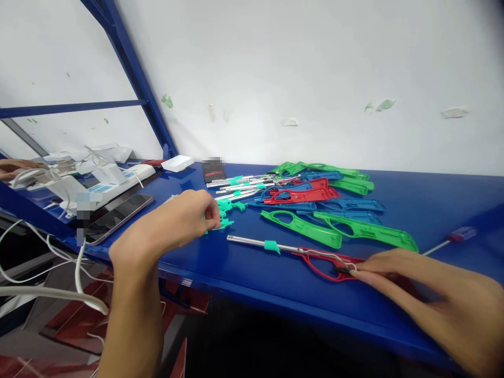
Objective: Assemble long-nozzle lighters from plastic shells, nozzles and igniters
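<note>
My right hand grips the handle end of a red lighter casing half near the table's front edge. A thin pale wire and a small black part lie in that casing, by my thumb and fingertips. Out of it, to the left, runs a metal tube with a teal clip around it. My left hand is closed in a pinch at a small teal plastic piece, whose ends show beside the fingertips. More teal pieces lie just behind. The tip of the pinch is partly hidden.
Green casing halves, blue ones and a red one lie behind, beside several metal tubes. A screwdriver is at right. Leftward are a phone, a power strip and another person's hand.
</note>
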A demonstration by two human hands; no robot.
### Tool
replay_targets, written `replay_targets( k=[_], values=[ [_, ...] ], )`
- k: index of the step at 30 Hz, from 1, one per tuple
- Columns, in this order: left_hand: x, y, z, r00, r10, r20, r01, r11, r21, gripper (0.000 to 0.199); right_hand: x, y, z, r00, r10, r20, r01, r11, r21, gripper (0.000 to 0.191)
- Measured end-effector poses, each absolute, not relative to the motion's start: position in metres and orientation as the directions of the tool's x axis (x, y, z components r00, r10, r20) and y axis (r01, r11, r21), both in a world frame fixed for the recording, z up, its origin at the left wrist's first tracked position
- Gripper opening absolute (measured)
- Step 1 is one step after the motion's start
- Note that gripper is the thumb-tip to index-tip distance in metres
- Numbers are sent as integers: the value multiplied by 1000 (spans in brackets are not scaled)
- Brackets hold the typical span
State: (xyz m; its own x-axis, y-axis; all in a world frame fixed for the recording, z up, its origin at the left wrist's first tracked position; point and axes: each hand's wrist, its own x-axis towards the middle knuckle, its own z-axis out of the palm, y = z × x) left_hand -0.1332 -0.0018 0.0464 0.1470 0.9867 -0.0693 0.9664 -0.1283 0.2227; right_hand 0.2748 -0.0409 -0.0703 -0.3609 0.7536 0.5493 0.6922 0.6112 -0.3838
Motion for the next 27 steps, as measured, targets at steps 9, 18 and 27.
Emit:
replay_targets(
  k=[9,18,27],
  values=[
    [-93,-15,64,356,930,89,870,-365,331,17,251,-45,-40,-344,720,603,674,636,-375,28],
    [-46,-7,41,682,710,176,519,-639,568,33,248,-48,-35,-308,841,445,700,517,-492,17],
    [-21,-7,30,698,713,60,517,-561,647,14,249,-49,-34,-278,906,319,742,413,-528,23]
  ],
)
